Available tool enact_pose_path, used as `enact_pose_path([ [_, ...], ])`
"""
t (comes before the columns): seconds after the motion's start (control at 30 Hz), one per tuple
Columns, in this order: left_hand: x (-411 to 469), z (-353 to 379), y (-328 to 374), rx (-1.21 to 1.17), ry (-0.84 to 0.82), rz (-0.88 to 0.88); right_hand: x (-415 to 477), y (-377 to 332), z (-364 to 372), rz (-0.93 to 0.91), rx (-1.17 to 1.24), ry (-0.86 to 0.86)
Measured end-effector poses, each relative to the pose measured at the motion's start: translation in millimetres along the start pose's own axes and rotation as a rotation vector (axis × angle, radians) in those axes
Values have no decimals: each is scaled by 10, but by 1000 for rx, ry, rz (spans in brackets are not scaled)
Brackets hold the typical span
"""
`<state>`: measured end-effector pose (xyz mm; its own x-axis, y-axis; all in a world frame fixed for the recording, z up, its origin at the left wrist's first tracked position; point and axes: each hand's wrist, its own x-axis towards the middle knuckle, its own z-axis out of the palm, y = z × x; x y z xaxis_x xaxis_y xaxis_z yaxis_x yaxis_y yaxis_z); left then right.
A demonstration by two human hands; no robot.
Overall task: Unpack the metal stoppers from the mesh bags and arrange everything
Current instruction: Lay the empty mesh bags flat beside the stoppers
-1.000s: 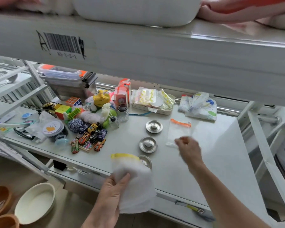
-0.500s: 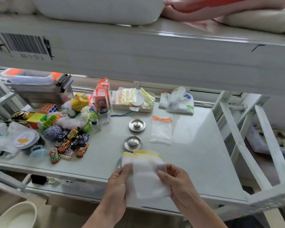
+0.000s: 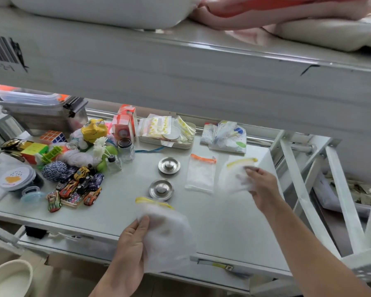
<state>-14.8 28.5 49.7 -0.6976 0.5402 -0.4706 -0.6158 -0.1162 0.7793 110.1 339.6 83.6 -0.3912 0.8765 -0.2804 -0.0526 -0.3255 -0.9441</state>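
Two round metal stoppers lie on the white shelf [image 3: 223,221]: the far stopper [image 3: 169,165] and the near stopper [image 3: 161,190]. An orange-topped mesh bag [image 3: 200,173] lies flat to their right. My left hand [image 3: 131,239] grips a white mesh bag with a yellow top [image 3: 165,230] near the shelf's front edge. My right hand [image 3: 260,185] holds a second yellow-topped mesh bag [image 3: 237,174] just right of the orange-topped one. Both held bags are blurred; their contents cannot be made out.
A pile of toy cars [image 3: 77,187], puzzle cubes [image 3: 51,137], a small glass jar [image 3: 126,150] and a lidded tub [image 3: 15,179] fills the shelf's left. A tray of packets [image 3: 169,133] and a folded cloth [image 3: 225,136] sit at the back. An upper shelf beam [image 3: 201,82] hangs overhead.
The two bags held together in both hands have been separated. My right hand carried one to the right, beside the orange-topped bag. My left hand kept the other near the front edge.
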Motion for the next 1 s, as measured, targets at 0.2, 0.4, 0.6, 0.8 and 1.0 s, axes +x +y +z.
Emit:
enact_pose_path([
  [0.2,-25,62,-29,2,8,15,754,178,-194,80,-240,136],
  [0.4,-19,70,-52,0,19,20,761,406,-312,112,-843,357],
  [0.6,-16,122,-89,1,11,-3,745,418,-270,87,-909,333],
  [0.8,-26,155,-82,21,-35,-31,571,310,-243,59,-1070,339],
  [1.0,-70,207,-49,63,-113,-41,-653,503,156,301,-382,-149],
])
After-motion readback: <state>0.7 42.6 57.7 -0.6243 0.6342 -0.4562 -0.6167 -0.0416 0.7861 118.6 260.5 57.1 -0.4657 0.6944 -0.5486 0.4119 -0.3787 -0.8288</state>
